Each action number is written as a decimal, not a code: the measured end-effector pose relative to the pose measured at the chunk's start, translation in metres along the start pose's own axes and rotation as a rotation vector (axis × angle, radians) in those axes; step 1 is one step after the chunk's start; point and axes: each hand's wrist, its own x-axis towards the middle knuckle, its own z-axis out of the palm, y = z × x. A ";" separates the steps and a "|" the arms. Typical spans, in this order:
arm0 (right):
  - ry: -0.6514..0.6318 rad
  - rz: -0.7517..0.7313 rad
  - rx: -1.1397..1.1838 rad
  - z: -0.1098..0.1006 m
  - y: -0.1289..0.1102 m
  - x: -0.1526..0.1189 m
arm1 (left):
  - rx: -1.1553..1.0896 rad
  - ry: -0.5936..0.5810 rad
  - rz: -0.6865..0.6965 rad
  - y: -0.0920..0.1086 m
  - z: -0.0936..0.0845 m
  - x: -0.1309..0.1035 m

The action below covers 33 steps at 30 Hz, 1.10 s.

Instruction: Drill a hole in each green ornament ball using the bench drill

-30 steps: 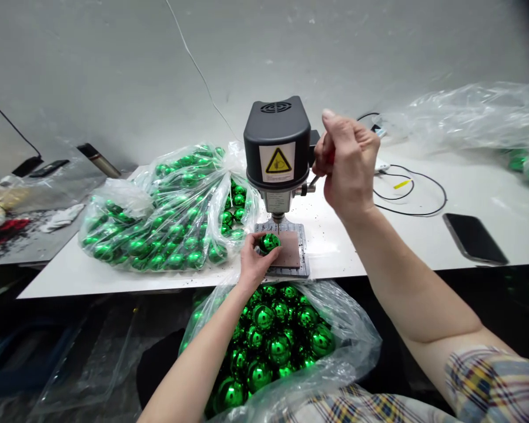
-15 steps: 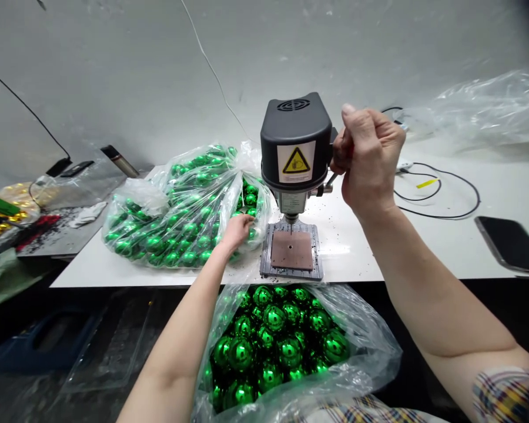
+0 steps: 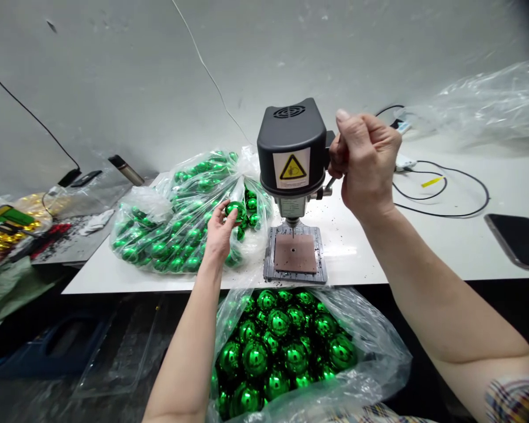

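A shiny green ball (image 3: pixel 235 210) is between the thumb and fingers of my left hand (image 3: pixel 221 230), at the mouth of a clear plastic bag (image 3: pixel 180 205) full of such balls. My right hand (image 3: pixel 370 161) is wrapped round a lever of the drill press (image 3: pixel 292 147), on its right side; the fist hides most of that lever. Under the drill bit lies a brown square plate (image 3: pixel 295 254) with a small hole, set on the grey base (image 3: pixel 273 276). A second open bag of green balls (image 3: pixel 286 346) sits below the table's front edge, close to my body.
A phone (image 3: pixel 518 239) lies at the right of the white table (image 3: pixel 357 258), near a looped black cable (image 3: pixel 485 200). Crumpled clear plastic (image 3: pixel 498 111) is at the back right. Farther left are a dark cylinder (image 3: pixel 126 170), a white glove (image 3: pixel 96 223) and gold balls (image 3: pixel 26 229).
My left hand has come up out of the bag's opening with a green ball in its fingers. My right hand stays on the lever. The view has shifted slightly.
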 end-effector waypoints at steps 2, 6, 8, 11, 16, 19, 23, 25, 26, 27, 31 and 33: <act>0.010 -0.001 -0.012 0.000 0.001 0.000 | -0.331 -0.075 -0.137 0.011 -0.001 -0.007; -0.034 -0.025 -0.031 -0.002 0.005 0.001 | -0.575 -0.151 -0.336 0.021 0.006 -0.025; -0.024 -0.030 -0.030 -0.003 0.006 0.001 | -0.574 -0.179 -0.360 0.017 0.012 -0.035; -0.023 -0.013 -0.033 -0.003 0.006 0.002 | -0.494 -0.214 -0.366 0.002 0.026 -0.051; -0.025 0.004 -0.045 -0.004 0.007 0.004 | -0.250 -0.202 -0.268 -0.036 0.049 -0.065; -0.059 -0.032 -0.061 -0.006 0.011 0.006 | -0.185 -0.240 -0.204 -0.056 0.059 -0.062; -0.097 -0.025 -0.054 -0.009 0.015 0.006 | -0.159 -0.291 -0.160 -0.072 0.066 -0.054; -0.092 0.000 -0.044 -0.009 0.015 0.006 | -0.126 -0.314 -0.140 -0.076 0.069 -0.053; -0.087 0.011 -0.042 -0.009 0.015 0.005 | -0.108 -0.329 -0.131 -0.076 0.070 -0.054; -0.080 0.020 -0.043 -0.008 0.014 0.005 | -0.088 -0.346 -0.119 -0.077 0.071 -0.055; -0.046 0.048 -0.064 -0.006 0.010 0.003 | 0.040 -0.366 0.026 -0.079 0.075 -0.061; -0.042 0.050 -0.073 -0.007 0.010 0.002 | 0.091 -0.374 0.087 -0.081 0.078 -0.065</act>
